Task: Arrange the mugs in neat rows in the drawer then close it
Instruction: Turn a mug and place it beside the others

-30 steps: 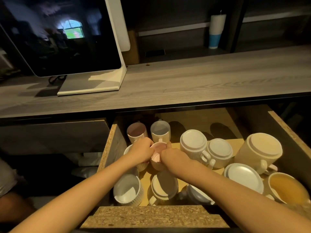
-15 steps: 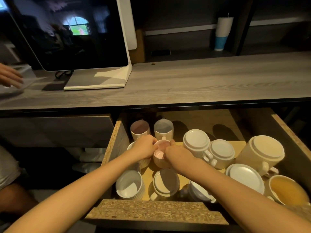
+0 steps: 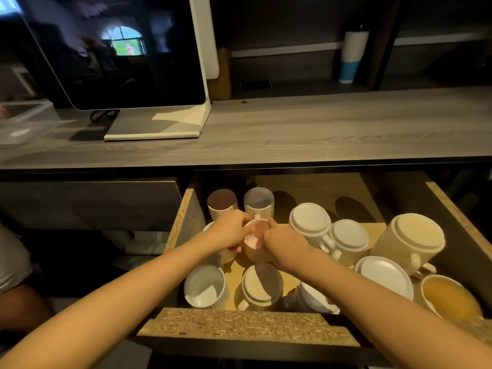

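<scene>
Two bare hands meet over an open drawer [image 3: 183,214] of mugs — the left hand [image 3: 231,231] and right hand [image 3: 282,242] both grip an upright pink-lined mug [image 3: 255,242]. Two upright mugs [image 3: 222,203] stand just beyond; several upturned mugs [image 3: 310,220] crowd the right. Above, a monitor [image 3: 127,49] stands on the desk [image 3: 319,129] — a tumbler [image 3: 351,54] sits far right.

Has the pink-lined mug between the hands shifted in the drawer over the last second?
No. The pink-lined mug sits just in front of the two upright mugs at the back, as before; the whole view slid because the camera moved.
</scene>
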